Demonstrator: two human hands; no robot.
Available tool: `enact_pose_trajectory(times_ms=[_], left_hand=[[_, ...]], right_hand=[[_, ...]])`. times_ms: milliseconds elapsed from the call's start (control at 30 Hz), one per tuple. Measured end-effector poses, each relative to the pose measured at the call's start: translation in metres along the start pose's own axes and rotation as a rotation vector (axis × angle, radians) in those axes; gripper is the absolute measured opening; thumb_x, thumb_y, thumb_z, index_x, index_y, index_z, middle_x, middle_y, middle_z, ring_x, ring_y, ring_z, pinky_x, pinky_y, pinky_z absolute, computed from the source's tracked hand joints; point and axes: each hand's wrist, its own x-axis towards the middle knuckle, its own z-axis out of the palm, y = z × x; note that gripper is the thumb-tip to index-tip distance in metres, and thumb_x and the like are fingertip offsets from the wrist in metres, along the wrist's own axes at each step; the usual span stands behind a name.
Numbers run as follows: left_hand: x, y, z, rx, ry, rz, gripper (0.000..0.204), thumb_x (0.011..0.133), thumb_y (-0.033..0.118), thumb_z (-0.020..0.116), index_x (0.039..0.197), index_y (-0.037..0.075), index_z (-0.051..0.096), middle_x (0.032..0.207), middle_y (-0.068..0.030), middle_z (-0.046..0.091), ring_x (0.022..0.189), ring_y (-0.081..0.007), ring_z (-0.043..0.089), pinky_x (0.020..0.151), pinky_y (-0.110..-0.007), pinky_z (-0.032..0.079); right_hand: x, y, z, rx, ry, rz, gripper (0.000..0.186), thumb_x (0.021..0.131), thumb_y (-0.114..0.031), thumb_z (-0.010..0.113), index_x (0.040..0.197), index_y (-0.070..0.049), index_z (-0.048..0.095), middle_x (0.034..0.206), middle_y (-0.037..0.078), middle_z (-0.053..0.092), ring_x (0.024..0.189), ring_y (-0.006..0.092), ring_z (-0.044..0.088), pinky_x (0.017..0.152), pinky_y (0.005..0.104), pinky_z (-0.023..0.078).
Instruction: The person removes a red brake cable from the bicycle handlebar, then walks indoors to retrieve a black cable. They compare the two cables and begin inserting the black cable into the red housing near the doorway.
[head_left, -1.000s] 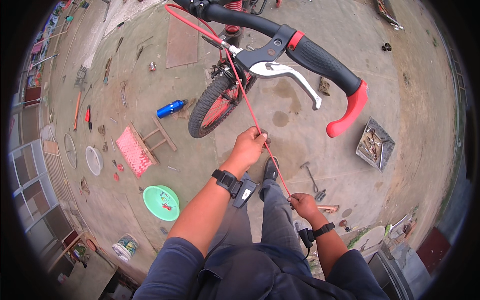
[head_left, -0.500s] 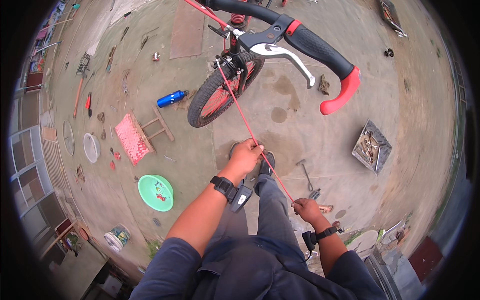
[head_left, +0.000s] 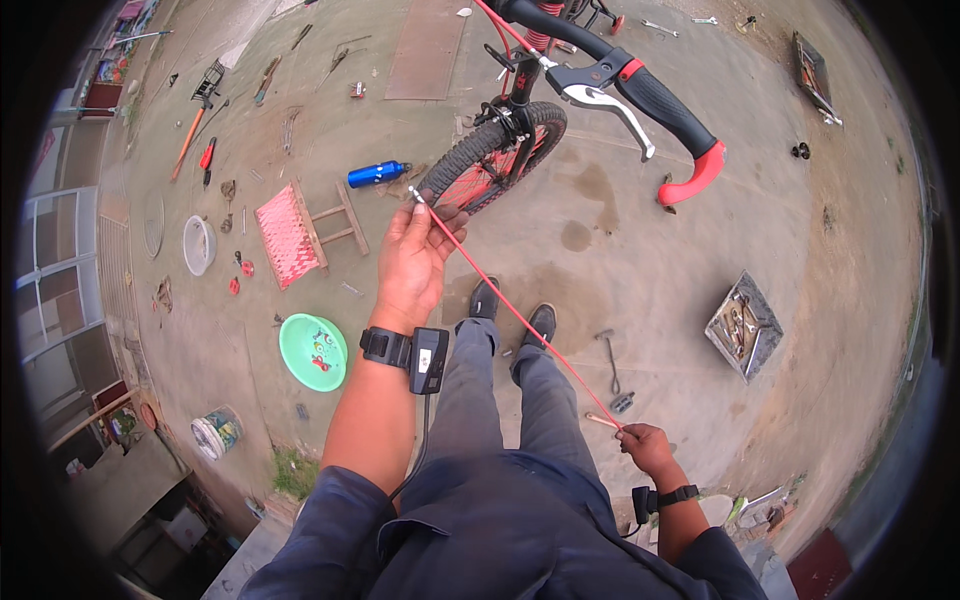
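A thin red cable housing (head_left: 518, 317) runs slantwise between my two hands. Near its silver-tipped upper end, my left hand (head_left: 413, 250) pinches it between thumb and fingers, just in front of the bicycle's front wheel (head_left: 480, 165). Low on the right, the fingers of my right hand (head_left: 645, 446) are closed on the other end. Beyond my hands stands the bicycle, its handlebar carrying a black grip (head_left: 660, 100) with a red bar end (head_left: 697, 178) and a silver brake lever (head_left: 612, 108).
At left are a red woven stool (head_left: 288, 235), a green basin (head_left: 311, 352) with small items and a white tub (head_left: 199, 246). A blue bottle (head_left: 378, 174) lies by the wheel. A tool tray (head_left: 743, 327) stands at right; a foot pump-like tool (head_left: 612, 362) lies nearer.
My left hand has moved up and left along the red cable housing to its silver-tipped end. My right hand has shifted slightly down and right, still gripping. The whole view has shifted a little.
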Motion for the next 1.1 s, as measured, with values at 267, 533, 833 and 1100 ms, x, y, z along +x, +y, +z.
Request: enact_pose_trajectory(times_ms=[267,533,833,1100], left_hand=[[-0.002,0.041,-0.015,-0.078,-0.013,0.053,0.025,0.105,0.021,0.048,0.123,0.004,0.054,0.112,-0.0148,0.065,0.107,-0.0305,0.065,0.093,-0.044,0.054],[-0.006,0.054,-0.021,-0.115,0.0,0.064,0.023,0.105,0.023,0.047,0.121,0.01,0.056,0.11,-0.0102,0.066,0.105,-0.0274,0.065,0.09,-0.042,0.054],[0.002,0.062,-0.027,-0.156,-0.071,0.06,0.022,0.105,0.022,0.047,0.121,0.01,0.057,0.112,-0.0095,0.067,0.107,-0.0274,0.065,0.092,-0.043,0.054],[0.003,0.063,-0.029,-0.237,-0.166,0.036,0.025,0.104,0.021,0.048,0.123,0.009,0.058,0.115,-0.0108,0.068,0.111,-0.0292,0.064,0.095,-0.045,0.053]], right_hand=[[-0.013,-0.019,-0.032,-0.031,0.083,-0.024,0.021,0.089,-0.021,0.071,0.096,-0.001,0.074,0.082,0.013,0.07,0.07,0.0216,0.069,0.067,0.0323,0.054],[-0.02,-0.031,-0.044,-0.065,0.091,-0.095,0.02,0.089,-0.021,0.071,0.094,-0.001,0.074,0.082,0.014,0.07,0.075,0.0254,0.068,0.07,0.0342,0.053],[-0.022,-0.032,-0.045,-0.009,0.07,-0.024,0.018,0.089,-0.017,0.072,0.094,0.0,0.074,0.081,0.012,0.07,0.074,0.0203,0.068,0.069,0.0317,0.054],[-0.02,-0.028,-0.042,0.045,0.054,0.02,0.02,0.09,-0.018,0.072,0.097,0.0,0.074,0.081,0.011,0.07,0.073,0.0176,0.068,0.068,0.0305,0.054]])
